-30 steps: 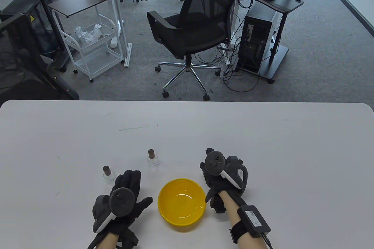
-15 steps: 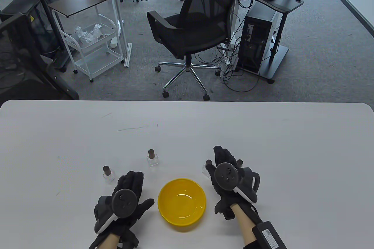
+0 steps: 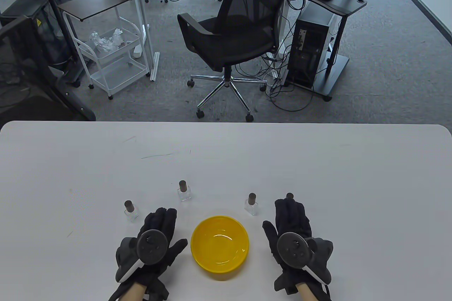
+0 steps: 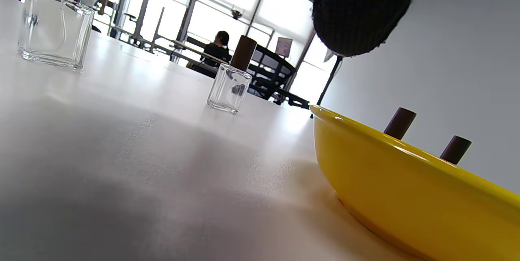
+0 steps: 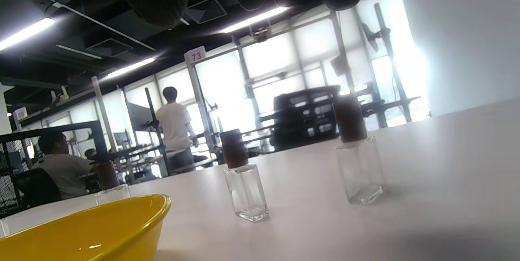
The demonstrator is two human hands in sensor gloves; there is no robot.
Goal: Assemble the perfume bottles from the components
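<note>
Four capped perfume bottles (image 3: 251, 204) are being left standing across the lower middle of the frame around the empty yellow bowl (image 3: 220, 246), both hands (left hand (image 3: 152, 242), right hand (image 3: 295, 237)) being rested spread flat and empty on the tabletop (image 3: 317, 163), so assembly is being judged finished, nothing further being called for.

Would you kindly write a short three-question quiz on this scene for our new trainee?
1. True or false: the yellow plastic bowl holds loose parts.
2. How many clear glass bottles with brown caps show in the right wrist view? A) two B) three C) five
3. Fill in: the left hand and the right hand both lie ____ on the white table.

Key:
1. False; the bowl is empty.
2. B: one, another, and a third behind the bowl.
3. Flat, palms down, holding nothing.
</note>
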